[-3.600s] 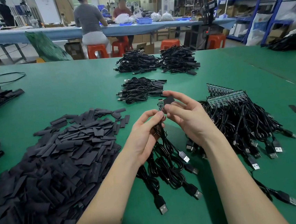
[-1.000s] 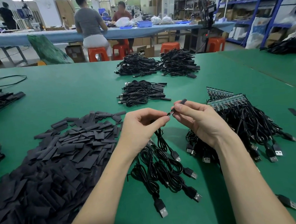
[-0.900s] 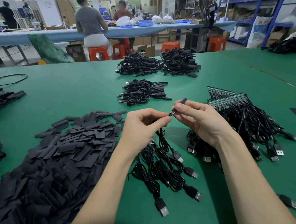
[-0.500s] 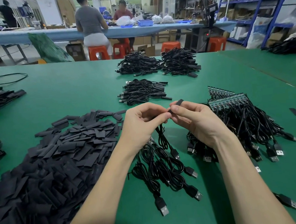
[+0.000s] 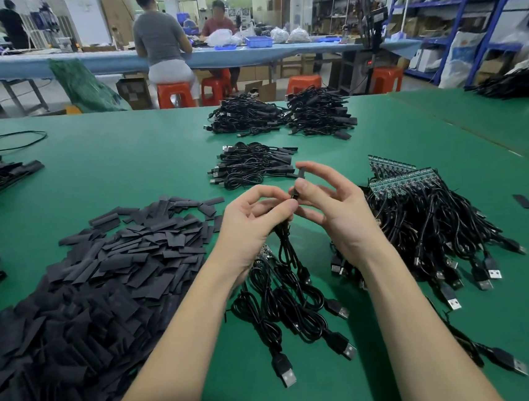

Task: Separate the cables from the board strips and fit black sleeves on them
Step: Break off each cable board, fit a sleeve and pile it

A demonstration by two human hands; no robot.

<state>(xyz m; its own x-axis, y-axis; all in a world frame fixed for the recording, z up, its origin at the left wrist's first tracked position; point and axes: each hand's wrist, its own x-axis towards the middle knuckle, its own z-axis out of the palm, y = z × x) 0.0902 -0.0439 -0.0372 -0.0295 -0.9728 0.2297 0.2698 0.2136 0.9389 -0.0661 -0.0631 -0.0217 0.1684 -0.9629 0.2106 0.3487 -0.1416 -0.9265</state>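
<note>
Above the green tabletop point(image 5: 143, 166), the left hand point(image 5: 252, 224) grips a black USB cable point(image 5: 289, 253); the right hand point(image 5: 328, 207) pinches its short black sleeve point(image 5: 301, 174); a blue plastic bin point(image 5: 259, 41) sits far back, contents unclear

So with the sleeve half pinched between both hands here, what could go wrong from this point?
1. The right hand pinches the black sleeve only at its fingertips; it could slip and drop among the cables below.
2. The left hand holds the cable end where the small board is hidden, so the sleeve may seat crooked.
3. The hanging cables could snag on the board strips nearby.
</note>
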